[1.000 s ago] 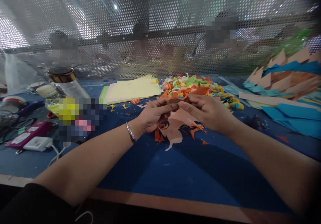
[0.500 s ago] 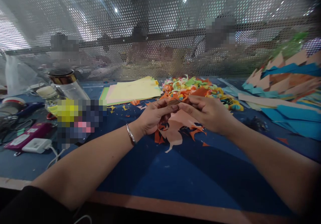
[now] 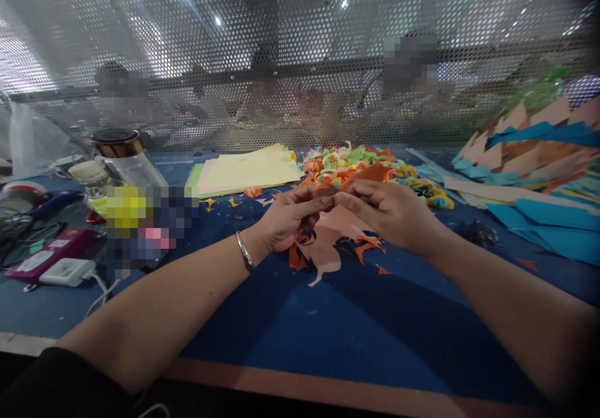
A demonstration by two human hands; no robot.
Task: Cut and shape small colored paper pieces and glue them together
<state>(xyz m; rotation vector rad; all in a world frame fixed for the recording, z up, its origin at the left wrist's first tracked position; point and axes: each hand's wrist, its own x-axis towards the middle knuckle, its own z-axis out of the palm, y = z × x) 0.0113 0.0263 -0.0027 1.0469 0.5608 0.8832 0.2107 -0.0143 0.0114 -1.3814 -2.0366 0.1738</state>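
Note:
My left hand (image 3: 293, 215) and my right hand (image 3: 391, 212) meet over the middle of the table, both closed in a pinch. Between their fingertips is a small dark brown piece that looks like folded paper (image 3: 327, 192); the fingers cover most of it. Under the hands lies a pale pink paper cutout (image 3: 327, 258) with a curling tail. Orange paper scraps (image 3: 296, 257) are scattered around it. Just behind the hands rises a heap of colourful paper pieces (image 3: 356, 155), mostly orange, green and yellow.
A stack of coloured sheets (image 3: 248, 171) lies behind my left hand. At the left stand a clear jar (image 3: 140, 165) with a dark lid, a purple box (image 3: 54, 254) and a white charger (image 3: 68, 272). Blue folded papers (image 3: 548, 224) spread at the right. A perforated metal screen (image 3: 300, 49) closes the back.
Both hands keep their pinch in nearly the same place. Only slight finger movement and a small shift of the camera view show.

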